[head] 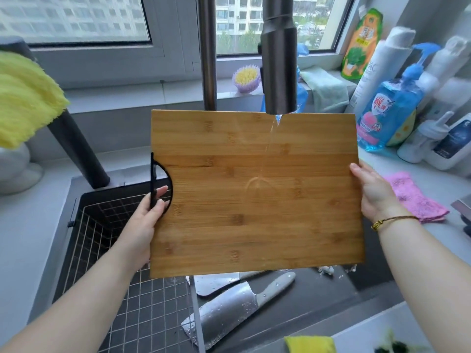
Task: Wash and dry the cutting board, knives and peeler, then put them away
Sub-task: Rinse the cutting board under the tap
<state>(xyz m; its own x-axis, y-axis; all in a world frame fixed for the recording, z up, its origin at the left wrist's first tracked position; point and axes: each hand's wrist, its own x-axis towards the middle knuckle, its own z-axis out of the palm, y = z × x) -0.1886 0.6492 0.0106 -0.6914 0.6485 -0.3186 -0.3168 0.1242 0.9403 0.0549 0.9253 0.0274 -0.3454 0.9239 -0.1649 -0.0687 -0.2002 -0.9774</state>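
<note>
Behind the sink, a window [76,19] looked out on apartment blocks, and its sill and the grey counter [433,250] on your right were crowded with bottles, among them a blue pump bottle [387,115]. You held the cutting board [254,200] up over the dark sink [331,301], tilted with its face toward you, directly below the steel faucet [279,72]. A thin stream of water [272,133] ran from the spout onto the upper right part of the wood and spread down the face.

Your left hand [142,225] gripped the board at its left edge, with fingers curled round the black handle bar [153,179] and one fingertip showing through the half-round cut-out. Your right hand [374,197] clasped the right edge, thumb on the front face and the other fingers hidden behind the wood; a cord bracelet [392,221] sat on that wrist.

Below the board's lower edge, two wet knives lay on the sink floor: a broad cleaver [229,309] with a grey handle, and a second blade [216,282] partly hidden by the board just beyond it. A wire basket [102,238] filled the sink's left part. A pink cloth [413,197] lay on the counter just beside your right hand, a yellow cloth [23,98] hung at the far left, and a yellow sponge [309,343] sat at the bottom edge of the view.
</note>
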